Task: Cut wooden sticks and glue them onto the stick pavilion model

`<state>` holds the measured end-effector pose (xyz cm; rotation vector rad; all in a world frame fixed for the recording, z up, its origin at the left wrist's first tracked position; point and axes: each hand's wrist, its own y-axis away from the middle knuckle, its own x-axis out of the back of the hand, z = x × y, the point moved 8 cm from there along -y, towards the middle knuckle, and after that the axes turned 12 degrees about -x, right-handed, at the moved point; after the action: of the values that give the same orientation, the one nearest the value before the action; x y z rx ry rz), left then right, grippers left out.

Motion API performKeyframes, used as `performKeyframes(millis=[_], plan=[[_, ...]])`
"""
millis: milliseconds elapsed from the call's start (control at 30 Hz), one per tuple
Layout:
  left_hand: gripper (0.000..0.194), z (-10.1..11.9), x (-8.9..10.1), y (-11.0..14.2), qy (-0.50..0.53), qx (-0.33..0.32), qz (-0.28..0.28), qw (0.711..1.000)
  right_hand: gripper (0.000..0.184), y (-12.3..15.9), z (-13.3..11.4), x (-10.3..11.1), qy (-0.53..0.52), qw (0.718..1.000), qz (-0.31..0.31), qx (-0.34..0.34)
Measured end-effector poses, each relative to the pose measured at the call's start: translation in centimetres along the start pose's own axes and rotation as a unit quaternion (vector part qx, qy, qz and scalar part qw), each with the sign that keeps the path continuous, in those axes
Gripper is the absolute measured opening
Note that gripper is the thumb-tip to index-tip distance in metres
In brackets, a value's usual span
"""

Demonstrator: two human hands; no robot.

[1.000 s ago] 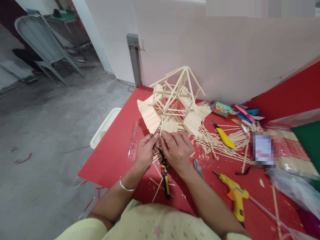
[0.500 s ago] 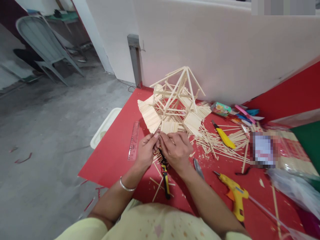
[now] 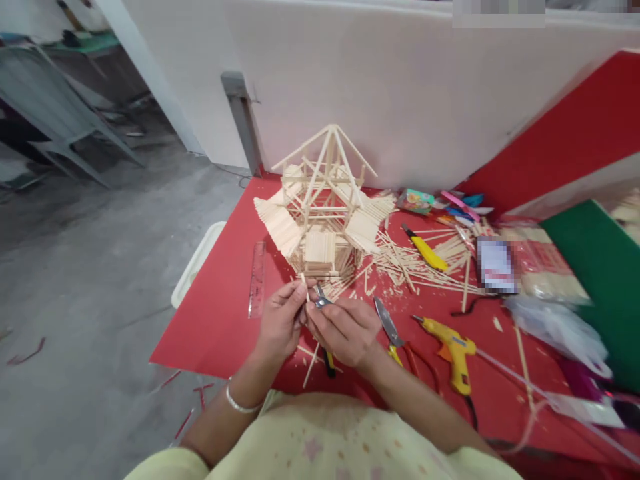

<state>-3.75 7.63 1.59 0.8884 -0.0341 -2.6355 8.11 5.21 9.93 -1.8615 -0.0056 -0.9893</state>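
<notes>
Between the thumb and fingers of my left hand is a short wooden stick, pointing up and away. My right hand is closed beside it, fingertips close to the stick's lower end; what it pinches is hidden. At its fingers show the silver jaws of a hand cutter, whose yellow-and-black handle comes out below; I cannot tell if the hand grips it. Just beyond my hands stands a model house of wooden sticks, with an open peaked frame and slatted panels.
Loose sticks lie right of the model, with a yellow utility knife. Nearer are pliers and a yellow glue gun with its cord. A clear ruler lies left on the red table. A white wall panel stands behind.
The view has swung right, so the scene sits further left. My hands have come slightly nearer to me and off the model's front, and the stick and cutter jaws now show.
</notes>
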Motion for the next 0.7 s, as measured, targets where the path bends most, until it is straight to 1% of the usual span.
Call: performKeyframes(millis=[67, 133, 233, 333, 400, 467, 533, 567, 633, 700], plan=[[0.032, -1.2, -0.3, 0.5, -0.007, 0.01, -0.026, 1.0, 0.035, 2.3, 1.1, 0.0, -0.012, 0.997, -0.051, -0.051], [0.033, -2.4, -0.6, 0.7, -0.025, 0.016, -0.041, 0.999, 0.032, 5.2, 2.5, 0.1, -0.02, 0.989, -0.099, -0.108], [0.036, -3.8, -1.0, 1.2, -0.058, 0.023, -0.056, 0.996, 0.027, 9.9, 5.1, 2.3, 0.021, 0.977, -0.086, -0.192], [0.034, -5.1, -1.9, 1.9, -0.081, 0.038, -0.083, 0.993, 0.027, 14.2, 7.6, 5.8, 0.099, 0.953, -0.061, -0.278], [0.031, -5.9, -2.5, 2.5, -0.092, 0.047, -0.097, 0.99, 0.031, 16.6, 9.3, 8.4, 0.171, 0.92, -0.063, -0.347], [0.03, -6.7, -3.2, 3.0, -0.101, 0.056, -0.111, 0.987, 0.038, 18.7, 11.3, 10.7, 0.254, 0.864, -0.092, -0.424], [0.03, -7.3, -4.0, 3.5, -0.107, 0.06, -0.124, 0.985, 0.046, 20.4, 13.3, 12.3, 0.315, 0.806, -0.137, -0.483], [0.03, -7.5, -4.2, 3.8, -0.111, 0.059, -0.126, 0.984, 0.049, 21.2, 14.3, 12.7, 0.326, 0.781, -0.161, -0.508], [0.031, -7.8, -4.6, 4.1, -0.119, 0.054, -0.122, 0.984, 0.05, 22.8, 16.2, 13.0, 0.311, 0.743, -0.199, -0.558], [0.031, -7.9, -4.6, 4.4, -0.125, 0.045, -0.115, 0.984, 0.048, 24.4, 18.0, 12.9, 0.259, 0.723, -0.211, -0.604]])
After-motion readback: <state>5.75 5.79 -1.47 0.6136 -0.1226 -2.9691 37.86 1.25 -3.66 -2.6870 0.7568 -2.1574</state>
